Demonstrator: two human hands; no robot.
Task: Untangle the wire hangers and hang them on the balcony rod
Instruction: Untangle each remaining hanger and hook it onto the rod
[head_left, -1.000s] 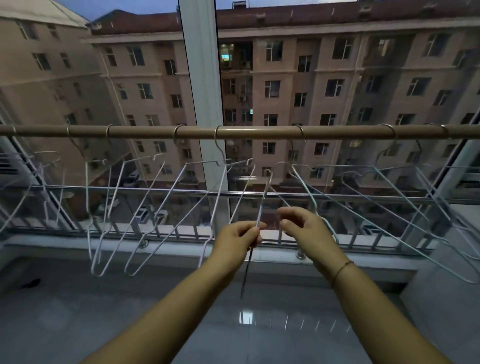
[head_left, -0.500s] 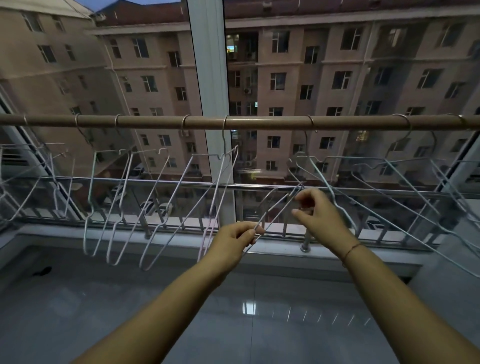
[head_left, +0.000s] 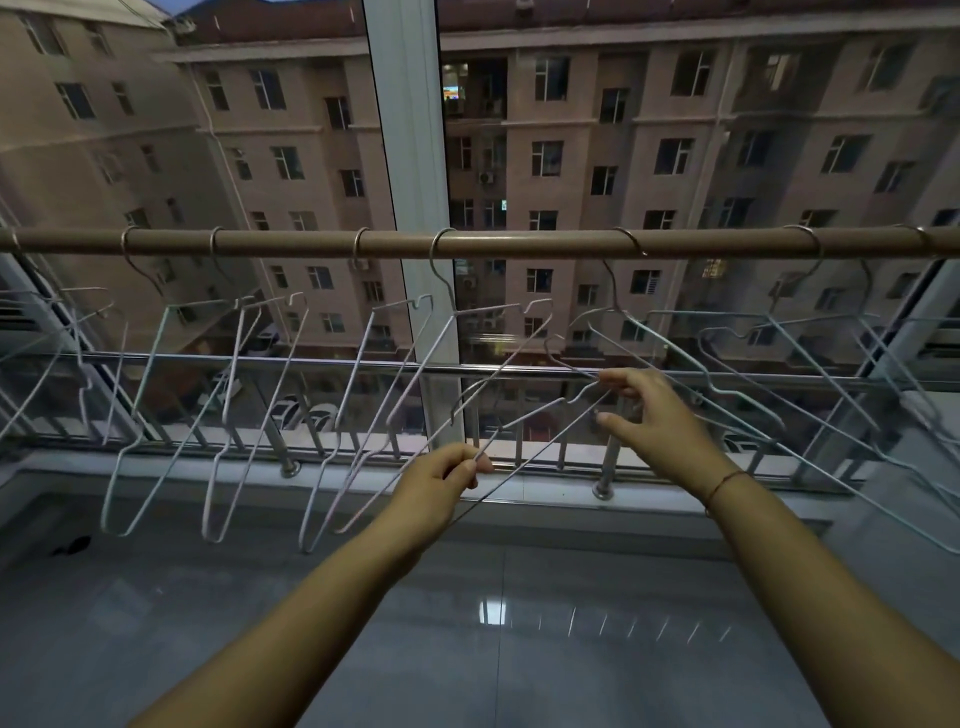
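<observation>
A brown balcony rod (head_left: 519, 241) runs across the view at mid height, with several pale wire hangers (head_left: 228, 405) hooked on it along its whole length. One loose wire hanger (head_left: 535, 415) is held tilted below the rod, off the rod. My left hand (head_left: 447, 480) pinches its lower end. My right hand (head_left: 654, 410) pinches its upper part near the hook, close to a hanging hanger (head_left: 675, 353) on the right.
A steel railing (head_left: 311, 361) with upright bars stands behind the hangers, just under the rod. A white window post (head_left: 410, 156) rises in the middle. A glossy tiled sill (head_left: 467, 623) lies below my arms. Apartment blocks fill the background.
My right hand has risen and moved right with the upper end of the loose hanger, which went from nearly upright to a slant. My left hand has kept its pinch on the lower end.
</observation>
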